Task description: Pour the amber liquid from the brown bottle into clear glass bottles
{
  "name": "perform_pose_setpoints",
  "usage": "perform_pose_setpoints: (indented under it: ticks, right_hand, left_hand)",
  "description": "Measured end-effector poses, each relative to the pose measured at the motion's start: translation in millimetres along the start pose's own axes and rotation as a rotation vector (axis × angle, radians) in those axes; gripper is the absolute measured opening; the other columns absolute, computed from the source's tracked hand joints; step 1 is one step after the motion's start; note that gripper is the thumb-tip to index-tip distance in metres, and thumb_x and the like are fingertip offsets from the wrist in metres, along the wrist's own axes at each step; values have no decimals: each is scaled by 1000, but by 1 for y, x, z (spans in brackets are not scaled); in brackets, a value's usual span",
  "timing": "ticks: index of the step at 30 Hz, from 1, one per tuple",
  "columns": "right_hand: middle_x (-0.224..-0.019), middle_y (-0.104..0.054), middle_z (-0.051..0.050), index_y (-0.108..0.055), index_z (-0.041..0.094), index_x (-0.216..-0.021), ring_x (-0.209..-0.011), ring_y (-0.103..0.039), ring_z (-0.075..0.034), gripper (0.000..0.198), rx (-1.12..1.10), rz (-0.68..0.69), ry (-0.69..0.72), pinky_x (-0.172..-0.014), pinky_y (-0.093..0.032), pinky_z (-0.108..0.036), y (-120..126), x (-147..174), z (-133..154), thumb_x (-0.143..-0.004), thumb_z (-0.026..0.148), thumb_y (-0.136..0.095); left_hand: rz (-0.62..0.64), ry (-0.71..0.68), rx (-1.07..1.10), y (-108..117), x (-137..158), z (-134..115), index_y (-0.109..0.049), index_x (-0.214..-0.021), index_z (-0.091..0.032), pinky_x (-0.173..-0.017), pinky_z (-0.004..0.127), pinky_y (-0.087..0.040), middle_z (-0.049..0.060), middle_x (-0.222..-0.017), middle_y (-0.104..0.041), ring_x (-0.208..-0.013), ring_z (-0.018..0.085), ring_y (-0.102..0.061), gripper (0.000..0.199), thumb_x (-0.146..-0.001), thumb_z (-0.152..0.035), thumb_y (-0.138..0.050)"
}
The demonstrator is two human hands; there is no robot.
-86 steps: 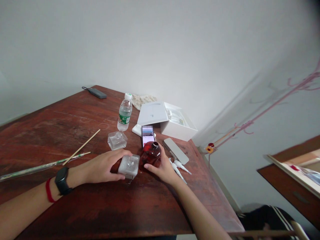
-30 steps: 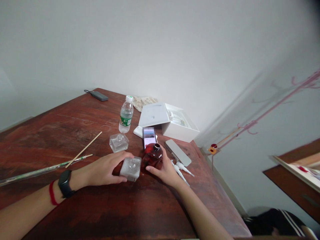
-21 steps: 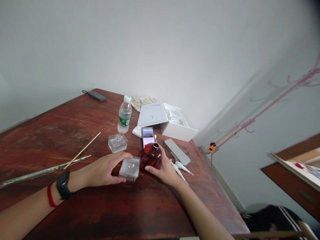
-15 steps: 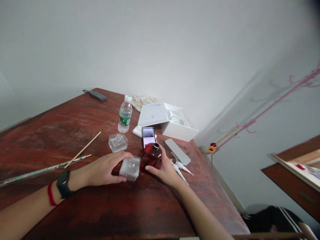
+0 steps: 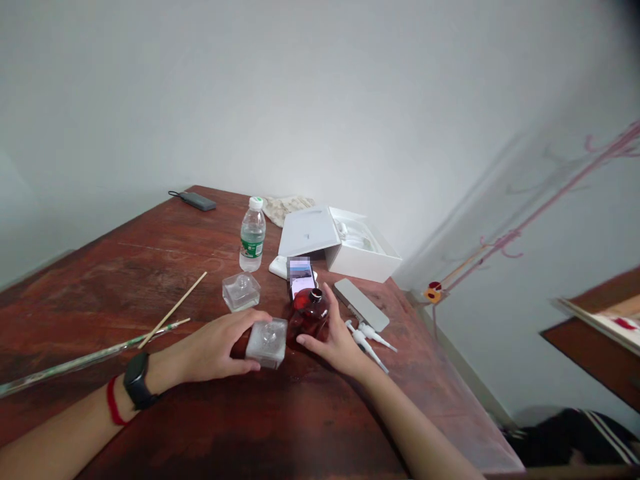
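My left hand point(image 5: 215, 348) reaches in from the left, its thumb and fingers closed around the near sides of a clear square container point(image 5: 268, 341) with a round bump on top. Beside it, my right hand point(image 5: 337, 338) holds a dark amber bottle point(image 5: 307, 319) with an uncapped neck; the thumb lies in front and the index finger points up behind. A second clear square container point(image 5: 241, 292) sits beyond my left hand. Just behind the amber bottle lies a phone point(image 5: 302, 275) with its screen lit. Two white pump heads point(image 5: 369, 343) rest right of my right hand.
A water bottle point(image 5: 253, 237) stands behind the containers. Further right are an opened white box point(image 5: 363, 263) and a flat grey case point(image 5: 363, 305). Wooden chopsticks point(image 5: 173, 310), one in a wrapper, lie left. A dark grey device point(image 5: 199, 201) is near the far corner.
The whole scene has shifted slightly down and right in view. My right index finger stands straighter and more apart from the amber bottle's neck. Both hands stay at the same things.
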State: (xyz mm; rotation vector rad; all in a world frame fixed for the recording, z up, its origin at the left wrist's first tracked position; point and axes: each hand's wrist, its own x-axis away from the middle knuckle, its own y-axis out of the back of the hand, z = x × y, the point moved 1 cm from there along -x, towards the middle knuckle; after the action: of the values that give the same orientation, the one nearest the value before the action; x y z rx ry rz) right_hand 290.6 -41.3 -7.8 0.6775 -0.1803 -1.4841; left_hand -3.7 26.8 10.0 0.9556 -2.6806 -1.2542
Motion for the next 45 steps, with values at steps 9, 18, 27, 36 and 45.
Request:
perform_pose_setpoints:
  ticks: [9, 18, 27, 36, 45]
  right_hand:
    - [-169, -50, -24, -17, 21, -173, -156, -52, -40, 116, -7, 34, -43, -132, -35, -61, 2, -3, -1, -87, 50, -88]
    - [-170, -50, -23, -23, 21, -173, -155, -53, -41, 119, -6, 22, -7, -130, -39, -59, -1, -6, -5, -82, 55, -92]
    - [-167, -53, -23, -33, 21, -170, -153, -54, -45, 119, 97, -4, -20, -127, -42, -64, 0, -8, -4, -74, 48, -97]
    - [-162, -60, -20, -42, 20, -166, -149, -58, -44, 112, 137, -6, -3, -125, -44, -62, 3, -9, -4, -72, 43, -98]
    - [-153, -68, -19, -40, 20, -165, -138, -68, -41, 106, 63, -61, -74, -118, -52, -58, 5, -10, 2, -76, 42, -94]
  left_hand:
    - [16, 72, -50, 3, 0, -1, -56, -145, -26, -116, 47, -53, 12, -146, -69, -128, 35, -71, 69, -85, -33, -88]
    - [2, 75, -84, 5, 0, 7, -56, -147, -25, -119, 53, -51, 14, -145, -70, -132, 38, -69, 71, -85, -34, -88]
    - [12, 80, -97, 5, 0, 7, -54, -148, -26, -119, 54, -51, 14, -146, -69, -133, 37, -68, 74, -84, -31, -91]
    - [11, 80, -95, 6, 2, 6, -57, -148, -25, -122, 52, -49, 14, -149, -68, -136, 37, -67, 76, -83, -34, -93]
    - [16, 92, -91, 7, 3, 5, -50, -159, -23, -125, 59, -46, 20, -158, -62, -143, 41, -63, 93, -82, -48, -95]
